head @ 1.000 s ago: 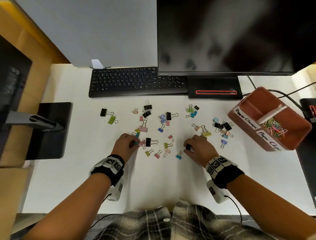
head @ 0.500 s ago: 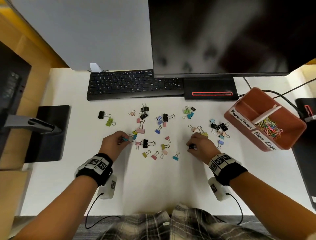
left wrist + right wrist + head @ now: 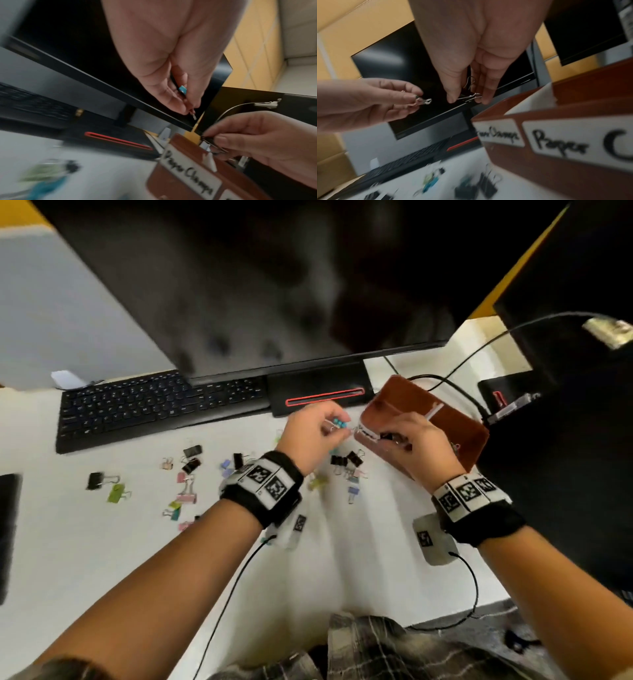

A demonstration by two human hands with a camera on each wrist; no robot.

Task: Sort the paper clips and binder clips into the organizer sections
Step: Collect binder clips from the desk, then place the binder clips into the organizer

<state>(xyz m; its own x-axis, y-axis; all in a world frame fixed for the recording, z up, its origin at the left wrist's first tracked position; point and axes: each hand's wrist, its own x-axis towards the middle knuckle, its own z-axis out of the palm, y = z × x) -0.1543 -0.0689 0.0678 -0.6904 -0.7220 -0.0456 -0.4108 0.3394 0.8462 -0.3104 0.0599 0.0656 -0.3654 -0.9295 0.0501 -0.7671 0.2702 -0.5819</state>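
Observation:
The brown organizer (image 3: 455, 422) stands at the right of the white desk, and its near section bears a label reading "Paper Clamps" (image 3: 188, 174). My right hand (image 3: 390, 438) pinches a black binder clip (image 3: 469, 97) just above that section's front rim. My left hand (image 3: 337, 429) hovers just to the left of the organizer and pinches a teal binder clip (image 3: 182, 90) by its wire handles. Several coloured and black binder clips (image 3: 185, 494) lie scattered on the desk. My right hand hides most of the organizer's inside.
A black keyboard (image 3: 144, 409) lies at the back left, and a monitor (image 3: 257, 285) with its red-striped base (image 3: 322, 395) looms over the desk. Black cables (image 3: 455, 392) run behind the organizer. A second dark screen (image 3: 582, 405) stands at the right.
Both hands have lifted off the desk with their clips and moved up and right to the organizer. The head view has swung to follow them.

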